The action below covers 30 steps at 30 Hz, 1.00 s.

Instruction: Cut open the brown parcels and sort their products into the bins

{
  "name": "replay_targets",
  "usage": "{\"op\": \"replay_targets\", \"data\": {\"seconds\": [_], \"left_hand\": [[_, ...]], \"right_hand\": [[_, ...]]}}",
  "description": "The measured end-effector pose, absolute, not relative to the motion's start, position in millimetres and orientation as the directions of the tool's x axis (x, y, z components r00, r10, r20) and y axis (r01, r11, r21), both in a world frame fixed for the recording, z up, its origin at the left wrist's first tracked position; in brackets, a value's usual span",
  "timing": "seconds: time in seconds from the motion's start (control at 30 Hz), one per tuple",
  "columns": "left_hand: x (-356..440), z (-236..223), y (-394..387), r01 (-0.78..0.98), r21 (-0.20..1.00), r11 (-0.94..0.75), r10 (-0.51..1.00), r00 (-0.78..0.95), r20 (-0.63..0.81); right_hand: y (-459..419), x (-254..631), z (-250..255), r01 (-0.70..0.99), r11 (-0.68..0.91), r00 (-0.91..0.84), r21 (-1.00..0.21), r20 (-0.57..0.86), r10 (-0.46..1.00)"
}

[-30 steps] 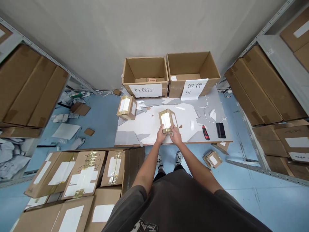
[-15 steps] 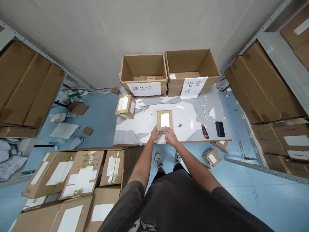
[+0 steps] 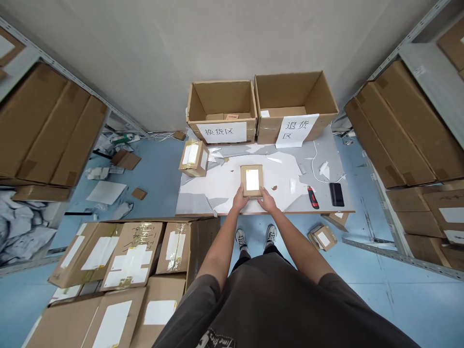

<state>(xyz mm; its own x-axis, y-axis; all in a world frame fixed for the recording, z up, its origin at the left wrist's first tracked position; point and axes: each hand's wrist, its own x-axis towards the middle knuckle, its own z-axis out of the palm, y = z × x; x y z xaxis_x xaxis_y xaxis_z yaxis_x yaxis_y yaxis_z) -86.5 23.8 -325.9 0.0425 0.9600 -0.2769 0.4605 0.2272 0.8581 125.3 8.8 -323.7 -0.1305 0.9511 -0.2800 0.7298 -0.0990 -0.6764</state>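
A small brown parcel (image 3: pixel 252 180) with a white label lies flat on the white paper covering the low table (image 3: pixel 337 208). My left hand (image 3: pixel 239 198) grips its near left corner. My right hand (image 3: pixel 267 199) holds its near right corner. Both hands have fingers curled against the parcel's edge. A second small taped parcel (image 3: pixel 194 157) stands at the table's far left corner, away from both hands.
Two open cartons with paper signs, the left carton (image 3: pixel 222 112) and the right carton (image 3: pixel 295 107), stand at the table's back. A red utility knife (image 3: pixel 311 197) and black phone (image 3: pixel 337 194) lie to the right. Stacked cartons (image 3: pixel 119 261) fill the near left; shelving flanks both sides.
The parcel was tilted up on edge between my hands a second ago; it now lies flat, label up, with both hands at its near corners.
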Motion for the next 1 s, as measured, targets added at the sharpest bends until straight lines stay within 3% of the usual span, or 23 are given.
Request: {"op": "replay_targets", "data": {"seconds": [0.13, 0.23, 0.37, 0.47, 0.6, 0.77, 1.0], "left_hand": [[-91.0, -324.9, 39.5, 0.44, 0.847, 0.299, 0.947, -0.025, -0.321], [-94.0, -324.6, 62.7, 0.391, 0.816, 0.426, 0.901, -0.106, -0.42], [-97.8, -324.5, 84.8, 0.326, 0.814, 0.48, 0.863, -0.01, -0.505], [-97.8, -323.7, 86.5, 0.274, 0.854, 0.443, 0.88, 0.052, -0.473], [-92.8, -319.5, 79.7, 0.193, 0.916, 0.351, 0.934, 0.004, -0.358], [-85.0, -311.0, 68.3, 0.267, 0.935, 0.233, 0.973, -0.056, -0.226], [-85.8, -310.9, 54.5, 0.417, 0.839, 0.349, 0.937, -0.131, -0.324]], "right_hand": [[27.5, 127.1, -329.9, 0.654, -0.104, -0.07, -0.75, -0.196, 0.978], [53.8, 126.5, -334.6, 0.609, -0.191, 0.036, -0.77, -0.214, 0.976], [80.8, 123.3, -337.5, 0.58, -0.246, 0.018, -0.777, -0.29, 0.957], [84.2, 120.7, -335.6, 0.538, -0.218, -0.027, -0.814, -0.275, 0.961], [73.3, 120.4, -331.3, 0.418, -0.216, 0.038, -0.882, -0.221, 0.975], [58.7, 124.9, -328.4, 0.277, -0.201, 0.132, -0.94, -0.17, 0.977], [53.9, 119.6, -328.6, 0.176, -0.27, 0.184, -0.947, -0.237, 0.954]]}}
